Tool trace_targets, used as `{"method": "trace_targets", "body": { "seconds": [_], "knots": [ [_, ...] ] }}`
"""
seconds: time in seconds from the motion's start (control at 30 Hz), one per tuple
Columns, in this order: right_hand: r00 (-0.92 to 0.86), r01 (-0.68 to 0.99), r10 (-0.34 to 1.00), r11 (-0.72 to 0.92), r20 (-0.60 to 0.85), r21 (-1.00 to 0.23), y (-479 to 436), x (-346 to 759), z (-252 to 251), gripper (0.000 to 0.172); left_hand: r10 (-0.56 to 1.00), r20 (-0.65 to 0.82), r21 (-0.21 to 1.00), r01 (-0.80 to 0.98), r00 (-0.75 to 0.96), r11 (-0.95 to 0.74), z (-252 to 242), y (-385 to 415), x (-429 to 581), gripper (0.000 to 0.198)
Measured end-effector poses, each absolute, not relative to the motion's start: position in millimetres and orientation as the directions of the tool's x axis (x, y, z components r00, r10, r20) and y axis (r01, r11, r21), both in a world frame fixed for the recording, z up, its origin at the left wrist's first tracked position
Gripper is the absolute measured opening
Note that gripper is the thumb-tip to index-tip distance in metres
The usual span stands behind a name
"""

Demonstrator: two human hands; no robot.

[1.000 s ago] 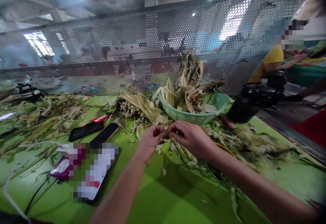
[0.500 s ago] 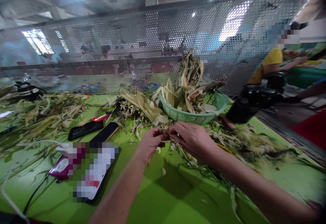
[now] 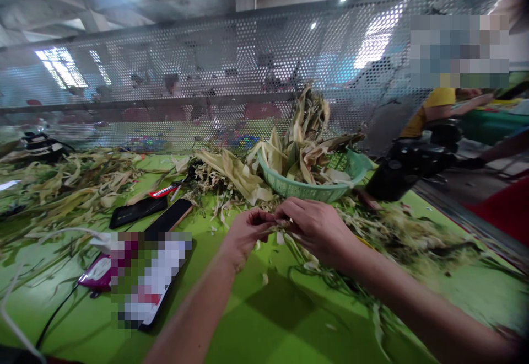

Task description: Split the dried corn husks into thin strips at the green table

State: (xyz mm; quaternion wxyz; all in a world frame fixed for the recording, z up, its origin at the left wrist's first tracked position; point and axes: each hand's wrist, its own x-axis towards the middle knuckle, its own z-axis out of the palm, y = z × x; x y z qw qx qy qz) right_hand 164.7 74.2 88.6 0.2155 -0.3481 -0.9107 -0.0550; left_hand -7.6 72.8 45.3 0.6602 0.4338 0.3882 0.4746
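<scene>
Left hand [image 3: 247, 230], right hand [image 3: 319, 225]: fingertips meeting, both pinching thin husk strip [image 3: 276, 225]. Versus 1 s ago: hands closer together, grip kept. Basket [image 3: 318, 190] just beyond, unmoved.

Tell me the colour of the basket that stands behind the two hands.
Pale mint green; the head view shows the basket best.

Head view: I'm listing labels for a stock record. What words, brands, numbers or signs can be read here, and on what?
No text can be read.
Flat black-edged item beside the pink device: its face is blurred out, unreadable.
Black phone and tan-edged phone: screens blank, no brand visible.
Green basket, red-handled tool, husk strip pinched by left hand and right hand: no print visible.
</scene>
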Motion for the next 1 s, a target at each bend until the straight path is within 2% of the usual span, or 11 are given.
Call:
{"method": "trace_targets", "body": {
  "seconds": [0.17, 0.33, 0.5, 0.6, 0.7, 0.8, 0.9, 1.0],
  "knots": [
    [-0.639, 0.647, 0.61, 0.756, 0.469, -0.101, 74.1, 163.0, 84.0, 0.011, 0.964, -0.061, 0.929, -0.339, 0.257, 0.149, 44.5, 71.1, -9.8, 0.037],
    [-0.595, 0.542, 0.64, 0.766, 0.486, -0.345, 70.5, 158.4, 81.5, 0.015, 0.977, -0.043, 0.927, -0.357, 0.209, 0.117, 45.3, 72.3, -12.0, 0.03],
    [-0.639, 0.466, 0.643, 0.76, 0.422, -0.452, 63.5, 153.3, 89.9, 0.013, 0.984, -0.088, 0.935, -0.328, 0.153, 0.135, 44.5, 75.5, -11.3, 0.026],
    [-0.601, 0.443, 0.713, 0.672, 0.36, -0.593, 64.3, 153.0, 92.0, 0.01, 0.985, -0.062, 0.952, -0.285, 0.163, 0.107, 42.8, 77.0, -12.0, 0.024],
    [-0.459, 0.416, 0.837, 0.498, 0.297, -0.761, 72.6, 155.0, 83.1, 0.009, 0.988, -0.014, 0.979, -0.198, 0.155, 0.045, 41.1, 78.6, -13.6, 0.02],
    [-0.35, 0.315, 0.908, 0.344, 0.229, -0.885, 83.6, 156.5, 68.6, 0.018, 0.988, 0.022, 0.99, -0.139, 0.15, -0.001, 39.2, 79.5, -14.7, 0.019],
    [-0.359, 0.245, 0.917, 0.274, 0.176, -0.93, 89.5, 156.2, 59.4, 0.022, 0.987, 0.036, 0.992, -0.124, 0.154, -0.016, 37.6, 79.0, -14.6, 0.02],
    [-0.334, 0.303, 0.91, 0.349, 0.245, -0.887, 88.9, 155.3, 58.8, 0.017, 0.986, 0.034, 0.991, -0.131, 0.161, -0.012, 38.1, 77.4, -13.7, 0.022]
  ]
}}
